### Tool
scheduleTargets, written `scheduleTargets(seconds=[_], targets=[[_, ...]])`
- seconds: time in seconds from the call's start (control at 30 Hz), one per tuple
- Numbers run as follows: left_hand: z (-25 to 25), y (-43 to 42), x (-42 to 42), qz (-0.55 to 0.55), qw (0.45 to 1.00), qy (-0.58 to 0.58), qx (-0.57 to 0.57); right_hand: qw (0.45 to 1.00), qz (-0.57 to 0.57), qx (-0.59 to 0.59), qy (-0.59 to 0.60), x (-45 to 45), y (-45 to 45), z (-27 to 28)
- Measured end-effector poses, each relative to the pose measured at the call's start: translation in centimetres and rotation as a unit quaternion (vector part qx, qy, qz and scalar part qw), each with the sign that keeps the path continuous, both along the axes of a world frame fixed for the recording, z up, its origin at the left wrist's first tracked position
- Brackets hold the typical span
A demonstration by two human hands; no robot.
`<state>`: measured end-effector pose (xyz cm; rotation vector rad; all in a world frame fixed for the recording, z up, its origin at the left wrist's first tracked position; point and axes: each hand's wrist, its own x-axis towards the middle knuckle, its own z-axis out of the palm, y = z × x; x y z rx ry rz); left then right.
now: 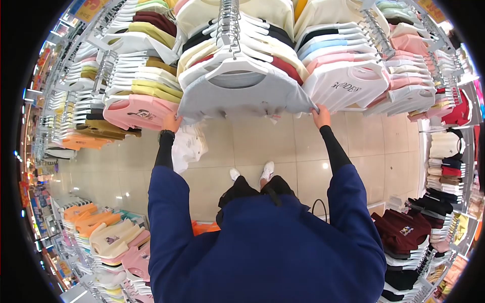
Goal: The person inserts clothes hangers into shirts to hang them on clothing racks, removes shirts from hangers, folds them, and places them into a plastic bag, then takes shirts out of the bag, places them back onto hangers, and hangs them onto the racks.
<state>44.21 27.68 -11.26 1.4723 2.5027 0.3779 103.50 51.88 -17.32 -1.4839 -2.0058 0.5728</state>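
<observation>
A light grey T-shirt hangs at the front of the middle rack on a white hanger. My left hand, with a dark band at the wrist, is closed on the shirt's left sleeve edge. Across from it, my right hand pinches the right sleeve edge. Between them the shirt is spread wide, its lower part foreshortened and blurred. White fabric or plastic shows below my left hand. A pink T-shirt hangs beside that hand, and a white printed T-shirt is near my right hand.
Metal rails carry rows of hung shirts ahead and to both sides. Behind me are more racks, with orange shirts at left and a maroon garment at right. Beige tiled floor lies underfoot. Something orange is near my left side.
</observation>
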Motion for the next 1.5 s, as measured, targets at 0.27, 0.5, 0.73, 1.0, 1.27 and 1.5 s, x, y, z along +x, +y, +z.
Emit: scheduleTargets(seconds=[0.27,0.5,0.73,1.0,1.27,1.5], targets=[[-1.2,-0.8,-1.3,0.064,0.993,0.101,0.024,0.964,-0.088,-0.127,0.214,-0.3,1.7,-3.3],[-1.6,-3.4,3.9,0.096,0.984,-0.055,0.14,0.987,-0.134,-0.043,0.077,-0.9,-1.7,-9.9],[0.8,-8.8,7.8,0.18,0.797,-0.474,0.329,0.921,0.207,-0.295,0.147,-13.3,-20.3,-2.6],[5.0,-13.6,7.9,0.171,0.717,-0.542,0.404,0.927,0.323,-0.126,0.141,-27.1,-32.8,9.6],[7.9,-20.8,7.9,0.149,0.74,-0.516,0.405,0.916,0.396,-0.037,0.047,-34.7,-37.5,10.9],[7.4,-27.7,4.0,0.178,0.733,-0.501,0.424,0.907,0.412,-0.063,0.062,-43.9,-43.9,12.8]])
